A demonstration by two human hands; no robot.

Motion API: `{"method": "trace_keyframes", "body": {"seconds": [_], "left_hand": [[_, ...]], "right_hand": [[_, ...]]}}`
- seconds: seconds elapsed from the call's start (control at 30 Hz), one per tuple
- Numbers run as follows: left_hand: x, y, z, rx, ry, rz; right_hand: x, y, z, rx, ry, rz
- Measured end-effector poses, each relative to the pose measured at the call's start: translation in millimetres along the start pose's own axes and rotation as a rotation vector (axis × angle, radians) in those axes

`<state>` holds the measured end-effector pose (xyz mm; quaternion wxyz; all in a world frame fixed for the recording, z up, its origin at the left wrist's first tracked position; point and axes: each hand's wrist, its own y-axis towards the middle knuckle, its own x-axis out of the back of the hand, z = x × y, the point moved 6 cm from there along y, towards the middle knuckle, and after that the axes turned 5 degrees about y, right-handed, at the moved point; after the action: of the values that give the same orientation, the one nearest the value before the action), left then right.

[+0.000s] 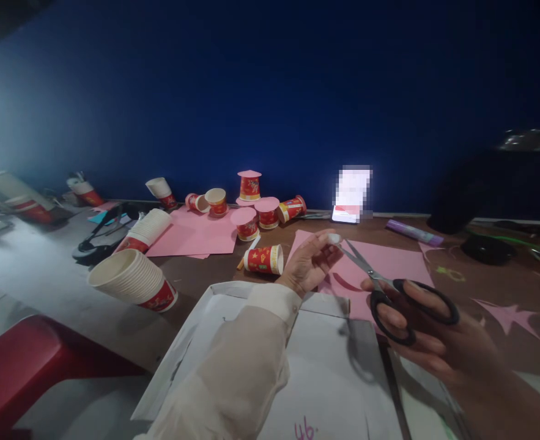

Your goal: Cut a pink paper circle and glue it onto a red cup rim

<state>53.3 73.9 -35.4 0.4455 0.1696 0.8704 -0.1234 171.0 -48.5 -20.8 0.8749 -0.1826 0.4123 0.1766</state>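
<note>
My right hand [435,330] grips a pair of black-handled scissors [391,293], fingers through the loops. The blades are parted and point up and left. Their tips come close to a small white piece [334,239] pinched in the fingertips of my left hand [310,263]; whether they touch it I cannot tell. What the white piece is does not show clearly. Below both hands lies pink paper [389,260] with a curved slot in it. Just left of my left hand, a red paper cup [264,260] rests on its side.
Cups topped with pink discs [250,185] stand at the back. Stacked paper cups [132,278] lean at left, near headphones [95,241]. A lit phone [351,195], a purple tube [414,232], pink scraps [508,315] and a white box [325,366] surround my hands.
</note>
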Motion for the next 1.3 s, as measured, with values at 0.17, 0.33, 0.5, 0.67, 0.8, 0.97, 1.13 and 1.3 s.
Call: {"method": "trace_keyframes", "body": {"seconds": [0.17,0.33,0.5,0.67,0.8,0.97,1.13,1.3], "left_hand": [[0.0,3,-2,-0.054,0.008,0.007],[0.5,5,-2,-0.055,0.025,0.022],[-0.5,5,-2,-0.033,0.043,0.032],[-0.8,4,-3,-0.031,0.02,-0.003],[-2.5,3,-4,-0.025,-0.026,-0.012],[-7.2,-3,4,0.019,-0.02,-0.023],[-14.2,-9,11,0.049,0.029,0.015],[-3.9,-4,2,-0.008,0.025,-0.031]], "right_hand": [[-3,4,-8,0.033,-0.112,-0.026],[-5,5,-12,0.063,-0.267,-0.06],[-2,7,-13,0.07,-0.332,-0.081],[-2,9,-14,0.046,-0.417,-0.121],[-2,10,-16,0.055,-0.482,-0.135],[1,15,-12,0.134,-0.464,-0.153],[8,7,9,0.253,-0.357,-0.22],[0,-3,8,0.155,-0.278,-0.119]]}}
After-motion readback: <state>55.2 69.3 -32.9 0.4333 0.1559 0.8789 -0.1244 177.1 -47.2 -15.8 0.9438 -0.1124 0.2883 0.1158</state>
